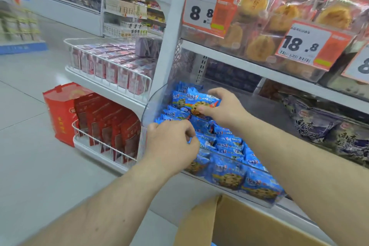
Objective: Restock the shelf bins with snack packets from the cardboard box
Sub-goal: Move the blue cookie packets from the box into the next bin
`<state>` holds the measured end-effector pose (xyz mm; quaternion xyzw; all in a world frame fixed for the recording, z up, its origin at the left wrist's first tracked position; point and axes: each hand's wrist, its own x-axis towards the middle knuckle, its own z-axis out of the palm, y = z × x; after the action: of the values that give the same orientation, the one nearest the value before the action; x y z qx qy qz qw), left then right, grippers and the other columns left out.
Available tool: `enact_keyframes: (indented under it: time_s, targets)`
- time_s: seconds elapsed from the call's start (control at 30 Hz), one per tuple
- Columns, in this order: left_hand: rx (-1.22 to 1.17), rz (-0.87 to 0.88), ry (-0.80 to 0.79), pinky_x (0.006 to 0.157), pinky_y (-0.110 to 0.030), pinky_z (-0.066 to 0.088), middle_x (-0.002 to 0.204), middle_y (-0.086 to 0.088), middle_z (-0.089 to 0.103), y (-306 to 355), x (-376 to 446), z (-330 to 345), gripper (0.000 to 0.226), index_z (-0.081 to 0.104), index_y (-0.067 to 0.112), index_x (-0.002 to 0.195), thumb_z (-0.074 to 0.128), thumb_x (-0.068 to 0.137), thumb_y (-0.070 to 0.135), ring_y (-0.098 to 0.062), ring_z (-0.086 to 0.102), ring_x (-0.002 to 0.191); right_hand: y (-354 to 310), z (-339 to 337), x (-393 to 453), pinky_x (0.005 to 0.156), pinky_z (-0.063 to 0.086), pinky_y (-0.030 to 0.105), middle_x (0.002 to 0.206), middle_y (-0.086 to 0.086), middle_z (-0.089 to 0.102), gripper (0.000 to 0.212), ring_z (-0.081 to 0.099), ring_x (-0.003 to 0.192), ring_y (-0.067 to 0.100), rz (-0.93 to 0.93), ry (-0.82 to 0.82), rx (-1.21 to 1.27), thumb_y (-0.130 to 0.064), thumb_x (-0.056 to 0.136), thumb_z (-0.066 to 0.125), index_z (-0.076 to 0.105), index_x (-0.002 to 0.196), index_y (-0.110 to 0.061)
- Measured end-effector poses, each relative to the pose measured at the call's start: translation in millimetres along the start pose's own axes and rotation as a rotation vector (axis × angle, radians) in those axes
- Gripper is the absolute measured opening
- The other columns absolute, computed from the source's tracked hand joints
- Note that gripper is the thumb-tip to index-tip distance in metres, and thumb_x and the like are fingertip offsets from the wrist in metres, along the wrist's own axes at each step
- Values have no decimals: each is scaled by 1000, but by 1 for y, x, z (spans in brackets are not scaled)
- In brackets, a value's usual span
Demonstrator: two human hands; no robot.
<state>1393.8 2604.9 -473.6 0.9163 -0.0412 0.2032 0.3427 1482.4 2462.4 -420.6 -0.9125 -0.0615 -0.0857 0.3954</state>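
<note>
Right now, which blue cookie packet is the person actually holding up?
The packet at the back of the clear bin, pinched in the right hand. It is lifted above the pile; the others lie loose.

Two bare forearms come up from the bottom edge, each ending in a bare hand. The left hand (172, 142) and the right hand (223, 110) wear no gloves, rings, watch or bands. No sleeve shows anywhere back from the fingers; both arms are uncovered from the knuckles to the picture's edge.
</note>
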Motion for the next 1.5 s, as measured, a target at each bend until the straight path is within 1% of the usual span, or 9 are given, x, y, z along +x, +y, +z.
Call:
enact_keyframes:
  time_s: [0.1, 0.23, 0.6, 0.73, 0.9, 1.0, 1.17, 1.4, 1.5]
  targets:
    - [40, 16, 39, 81, -32, 23, 77, 12, 64, -1, 2, 8, 13, 57, 27, 74, 55, 81, 37, -9, 58, 90, -2, 30, 22, 73, 45, 24, 126, -8, 58, 50, 54, 101, 12, -76, -40, -74, -32, 78, 80, 56, 122, -29]
    - [33, 25, 56, 78, -32, 21, 75, 11, 64, -6, 4, 12, 19, 56, 25, 72, 47, 76, 41, -9, 58, 86, 0, 50, 42, 81, 35, 21, 128, -2, 59, 48, 53, 115, 18, -85, -27, -195, -35, 82, 75, 56, 126, -29]
    - [-8, 26, 60, 81, -30, 20, 73, 10, 62, -3, 2, 11, 15, 57, 23, 72, 52, 81, 35, -9, 55, 86, 2, 63, 43, 97, 36, 26, 140, 15, 36, 56, 48, 123, 24, -76, -45, -322, -34, 86, 70, 52, 139, -30]
    - [-11, 26, 63, 80, -30, 20, 72, 11, 62, -3, 2, 11, 15, 58, 24, 72, 53, 81, 35, -9, 56, 85, 0, 60, 42, 92, 37, 24, 143, 13, 30, 61, 54, 111, 24, -55, -86, -328, -36, 85, 70, 47, 141, -34]
    - [5, 20, 63, 81, -31, 22, 73, 10, 61, -2, 2, 11, 15, 58, 23, 73, 53, 81, 35, -9, 55, 85, 2, 55, 37, 89, 34, 23, 145, 15, 26, 88, 48, 118, 26, -63, -108, -285, -34, 81, 76, 24, 151, -41]
    - [3, 15, 60, 82, -31, 22, 72, 11, 61, -3, 2, 12, 15, 58, 23, 73, 52, 81, 35, -9, 55, 85, 0, 55, 33, 94, 38, 28, 144, 15, 28, 98, 49, 119, 28, -59, -82, -270, -39, 77, 79, 18, 153, -35]
    - [-1, 27, 70, 84, -31, 22, 72, 10, 61, -5, 3, 14, 15, 58, 24, 73, 52, 81, 34, -9, 55, 85, -5, 52, 24, 86, 36, 27, 142, 9, 30, 113, 44, 123, 23, -2, -22, -198, -46, 67, 85, 15, 151, -21]
    - [-4, 46, 121, 89, -31, 21, 94, 16, 62, 1, 1, 9, 19, 59, 32, 99, 57, 80, 37, -9, 55, 98, -10, 30, -4, 90, 48, 35, 136, 7, 38, 90, 50, 113, 24, 62, 106, -145, -42, 74, 76, 27, 145, -18]
    - [39, 131, 190, 82, -31, 22, 86, 18, 59, 13, -11, 2, 20, 58, 32, 93, 52, 76, 40, -11, 54, 92, -9, 0, -40, 72, 47, 26, 109, 0, 55, 65, 57, 89, 15, 51, 255, -68, -28, 78, 71, 41, 135, -20]
